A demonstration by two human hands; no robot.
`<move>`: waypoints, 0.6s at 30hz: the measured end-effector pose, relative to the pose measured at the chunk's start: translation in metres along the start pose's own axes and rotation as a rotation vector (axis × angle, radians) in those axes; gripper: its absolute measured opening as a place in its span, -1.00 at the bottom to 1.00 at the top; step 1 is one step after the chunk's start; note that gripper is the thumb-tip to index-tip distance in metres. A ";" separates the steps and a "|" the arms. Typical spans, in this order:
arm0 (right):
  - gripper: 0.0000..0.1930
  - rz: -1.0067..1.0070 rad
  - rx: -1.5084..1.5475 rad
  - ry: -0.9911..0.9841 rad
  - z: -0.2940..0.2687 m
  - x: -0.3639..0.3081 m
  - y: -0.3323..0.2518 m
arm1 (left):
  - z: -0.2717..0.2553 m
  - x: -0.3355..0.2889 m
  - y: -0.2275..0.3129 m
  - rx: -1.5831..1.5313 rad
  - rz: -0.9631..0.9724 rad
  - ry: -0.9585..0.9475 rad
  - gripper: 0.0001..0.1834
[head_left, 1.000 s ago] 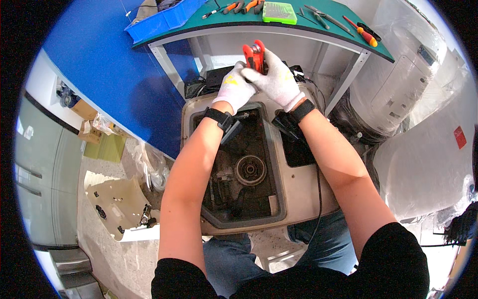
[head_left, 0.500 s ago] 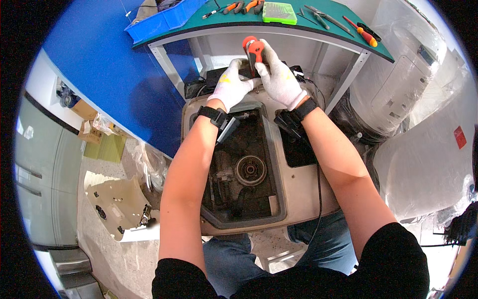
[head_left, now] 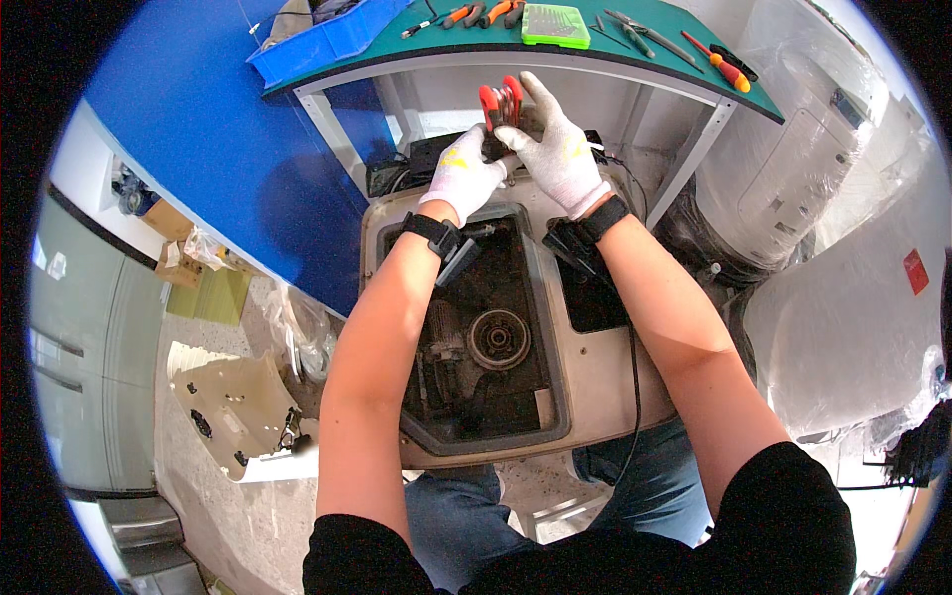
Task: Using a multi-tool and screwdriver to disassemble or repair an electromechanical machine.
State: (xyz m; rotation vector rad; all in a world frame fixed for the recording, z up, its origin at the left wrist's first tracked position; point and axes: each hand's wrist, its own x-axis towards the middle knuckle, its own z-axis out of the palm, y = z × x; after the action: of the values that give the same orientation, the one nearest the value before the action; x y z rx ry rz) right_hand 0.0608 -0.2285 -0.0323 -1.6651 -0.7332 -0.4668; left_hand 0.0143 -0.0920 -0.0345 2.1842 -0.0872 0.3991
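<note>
Both my hands wear white gloves and meet above the far end of a beige machine housing (head_left: 615,387). Between them is a red folding tool (head_left: 502,101), with two red sides and metal parts between, much like a folding hex key set. My left hand (head_left: 466,174) closes round its lower end, partly hiding it. My right hand (head_left: 557,159) has its thumb against the tool's side, its index finger stretched up beside it. Below my wrists, the housing's grey-rimmed opening (head_left: 555,397) shows dusty dark insides with a round metal hub (head_left: 498,339) and a motor-like part (head_left: 443,332).
Beyond my hands stands a green-topped bench (head_left: 451,48) with pliers (head_left: 635,35), a screwdriver (head_left: 732,74), a bright green case (head_left: 555,27) and a blue bin (head_left: 317,45). Plastic-wrapped machines (head_left: 793,159) crowd the right. A beige cover (head_left: 238,412) lies on the left floor. A black cable (head_left: 637,387) hangs over the housing.
The red tool has turned between my hands, now showing both red sides with metal between. My left hand has shifted slightly right; my right thumb has moved onto the tool's lower side.
</note>
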 end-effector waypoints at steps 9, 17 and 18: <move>-0.25 0.061 -0.290 -0.062 -0.005 0.002 -0.010 | 0.005 0.003 -0.022 0.000 0.135 -0.021 -0.51; -0.24 0.034 -0.255 0.009 -0.002 0.002 -0.012 | -0.012 0.002 -0.014 0.085 0.152 -0.122 -0.45; -0.25 -0.058 -0.246 0.027 -0.003 0.002 -0.014 | -0.010 0.003 -0.022 0.164 0.085 -0.124 -0.49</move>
State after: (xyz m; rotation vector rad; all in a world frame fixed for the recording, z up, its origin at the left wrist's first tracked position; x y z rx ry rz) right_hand 0.0531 -0.2294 -0.0207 -1.8656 -0.7281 -0.6402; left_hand 0.0193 -0.0705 -0.0445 2.3718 -0.2229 0.3279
